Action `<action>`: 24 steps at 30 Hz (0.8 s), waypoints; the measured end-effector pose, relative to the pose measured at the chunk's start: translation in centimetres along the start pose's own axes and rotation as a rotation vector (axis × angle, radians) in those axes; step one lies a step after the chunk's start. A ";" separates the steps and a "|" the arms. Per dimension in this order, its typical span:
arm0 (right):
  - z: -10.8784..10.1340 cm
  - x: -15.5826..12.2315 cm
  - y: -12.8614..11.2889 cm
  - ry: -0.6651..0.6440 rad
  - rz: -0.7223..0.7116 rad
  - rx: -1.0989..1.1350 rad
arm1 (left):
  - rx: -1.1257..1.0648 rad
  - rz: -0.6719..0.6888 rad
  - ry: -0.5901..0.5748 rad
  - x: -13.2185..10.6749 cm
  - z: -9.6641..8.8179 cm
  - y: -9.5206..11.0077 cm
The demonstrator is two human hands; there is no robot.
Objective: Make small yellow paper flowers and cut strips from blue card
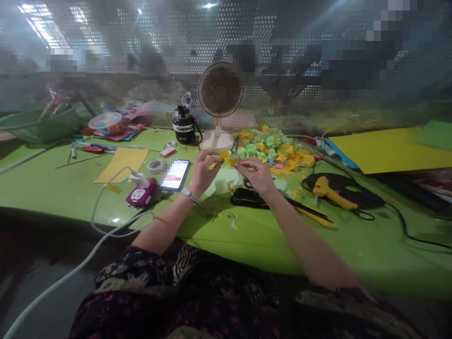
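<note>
Between my two hands is a small yellow-orange folded paper flower [229, 159]. My left hand [205, 173], with a pale band on the wrist, pinches its left side. The fingertips of my right hand [258, 175] are closed at its right edge. Below my hands lie pale green paper pieces [222, 186] and yellow scraps. A long black stapler [247, 197] with a yellow end rests under my right wrist. Just behind my right hand spreads a pile of green and orange paper flowers [271, 148].
A fan [221, 92] and black bottle [184, 126] stand at the back. Left are a phone [175, 174], tape roll [155, 165], purple socket block [141, 194] with trailing cables and a green basin [40, 125]. On the right lie a yellow glue gun [334, 194] and yellow sheets [391, 149].
</note>
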State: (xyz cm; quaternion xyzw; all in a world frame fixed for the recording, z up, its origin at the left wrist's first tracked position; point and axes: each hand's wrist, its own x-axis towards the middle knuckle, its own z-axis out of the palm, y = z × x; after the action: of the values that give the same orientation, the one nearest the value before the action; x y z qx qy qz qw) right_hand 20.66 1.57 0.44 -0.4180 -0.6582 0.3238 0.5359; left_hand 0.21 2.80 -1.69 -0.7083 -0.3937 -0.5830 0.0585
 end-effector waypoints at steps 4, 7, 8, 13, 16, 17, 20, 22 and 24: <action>0.2 -0.3 -0.2 0.021 -0.082 -0.032 | -0.032 0.046 0.067 0.2 -0.2 1.1; -0.1 -0.3 -0.3 0.046 -0.150 -0.113 | -0.035 0.008 0.038 0.1 -0.1 1.0; -0.3 -0.2 -0.3 0.041 -0.167 -0.155 | -0.025 -0.035 0.004 0.0 0.1 0.8; -1.2 0.3 0.3 -0.086 -0.166 -0.425 | 0.067 -0.344 -0.303 -1.3 1.1 -1.0; -1.4 0.5 0.3 -0.103 -0.097 -0.461 | 0.094 -0.393 -0.410 -1.8 1.4 -1.7; -1.5 0.5 0.2 -0.103 -0.061 -0.429 | 0.102 -0.397 -0.433 -1.9 1.4 -1.7; -1.5 0.6 -0.1 -0.142 0.056 -0.275 | 0.106 -0.407 -0.455 -1.6 1.1 -1.1; -1.5 0.6 -0.2 -0.172 0.124 -0.151 | 0.047 -0.405 -0.407 -1.2 0.7 -0.3; -1.4 0.6 -0.3 -0.191 0.178 -0.039 | -0.091 -0.409 -0.337 -0.8 0.4 0.7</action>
State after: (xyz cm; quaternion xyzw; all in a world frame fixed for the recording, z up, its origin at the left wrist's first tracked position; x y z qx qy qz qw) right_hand 21.86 1.93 1.27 -0.4523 -0.6726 0.3957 0.4318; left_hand 0.99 2.14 -2.20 -0.7028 -0.5063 -0.4739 -0.1588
